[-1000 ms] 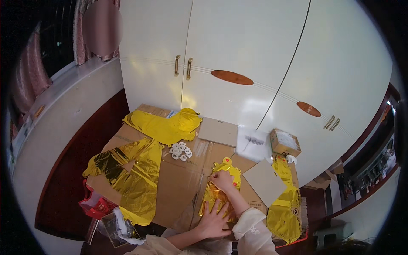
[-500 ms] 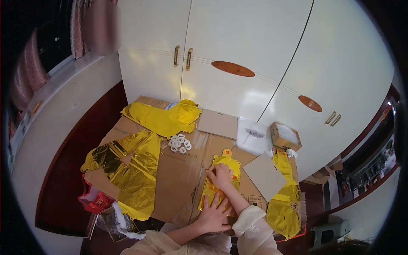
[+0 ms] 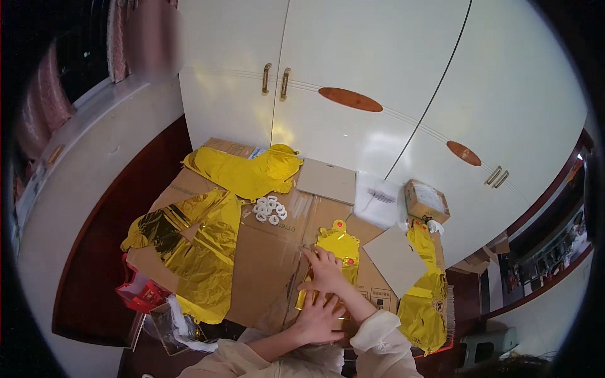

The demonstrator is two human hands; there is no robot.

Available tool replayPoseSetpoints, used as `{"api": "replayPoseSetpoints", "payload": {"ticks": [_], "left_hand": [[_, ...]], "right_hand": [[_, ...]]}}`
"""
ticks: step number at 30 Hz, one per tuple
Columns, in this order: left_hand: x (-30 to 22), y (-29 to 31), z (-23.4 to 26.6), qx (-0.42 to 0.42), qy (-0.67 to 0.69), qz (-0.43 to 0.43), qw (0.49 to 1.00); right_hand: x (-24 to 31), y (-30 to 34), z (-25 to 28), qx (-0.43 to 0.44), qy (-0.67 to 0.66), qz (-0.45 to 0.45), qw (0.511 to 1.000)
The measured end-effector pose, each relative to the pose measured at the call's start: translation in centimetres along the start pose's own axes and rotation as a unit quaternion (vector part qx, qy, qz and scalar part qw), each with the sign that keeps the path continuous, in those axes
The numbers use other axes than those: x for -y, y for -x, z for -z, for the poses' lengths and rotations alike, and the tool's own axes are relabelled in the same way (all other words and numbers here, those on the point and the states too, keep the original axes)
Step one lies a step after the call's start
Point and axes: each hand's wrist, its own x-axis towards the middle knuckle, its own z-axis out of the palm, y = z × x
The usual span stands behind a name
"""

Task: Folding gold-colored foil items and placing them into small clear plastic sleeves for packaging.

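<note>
A flattened gold foil balloon (image 3: 338, 242) with small red spots lies lengthwise on the cardboard in front of me. Across its middle rests my right hand (image 3: 326, 271), its fingers stretched toward the balloon's left edge and partly hidden. Nearer to me, my left hand (image 3: 317, 320) lies flat with fingers spread over the balloon's lower end, which it mostly covers. My two hands nearly touch. Left of them is a wide, crumpled gold foil balloon (image 3: 211, 252), and beyond it another gold foil balloon (image 3: 242, 175).
White rings (image 3: 270, 209) sit in a pile on the cardboard sheet (image 3: 268, 264). Grey boards (image 3: 396, 259) lie to the right, beside more gold foil (image 3: 423, 309). A small carton (image 3: 426, 201) stands at the back right. White cabinet doors (image 3: 353, 50) rise behind; a red bag (image 3: 142, 293) hangs left.
My right hand has shifted slightly toward me and to the left edge of the foil balloon, its fingers more spread. My left hand stays at the lower end. The whole view has shifted a little.
</note>
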Motion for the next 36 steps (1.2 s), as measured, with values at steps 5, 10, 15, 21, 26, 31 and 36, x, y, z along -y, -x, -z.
{"api": "replayPoseSetpoints", "payload": {"ticks": [5, 10, 15, 21, 26, 31, 36], "left_hand": [[-0.1, 0.1, 0.7, -0.016, 0.014, 0.009, 1.000], [-0.1, -0.1, 0.3, 0.007, -0.010, 0.003, 1.000], [-0.1, -0.2, 0.4, 0.020, -0.017, 0.002, 1.000], [-0.1, 0.2, 0.3, -0.001, -0.019, 0.001, 1.000], [-0.3, 0.1, -0.5, -0.053, -0.006, -0.009, 0.999], [-0.4, 0.7, -0.3, -0.071, -0.018, -0.008, 0.997], [-1.8, 1.5, 0.9, -0.126, -0.015, -0.083, 0.988]], "right_hand": [[-2.7, -2.0, -0.1, -0.062, -0.035, -0.007, 0.997], [-4.7, -4.1, -1.1, -0.146, -0.059, -0.013, 0.987], [-5.1, -6.2, -0.4, -0.179, -0.078, -0.012, 0.981], [-5.6, -5.0, 0.9, -0.271, -0.124, 0.030, 0.954], [-8.9, 2.9, 3.6, -0.283, -0.110, -0.008, 0.953], [-13.6, 9.8, 6.9, -0.212, 0.073, -0.163, 0.961], [-16.9, 13.5, 6.3, -0.001, 0.125, -0.169, 0.978]]}}
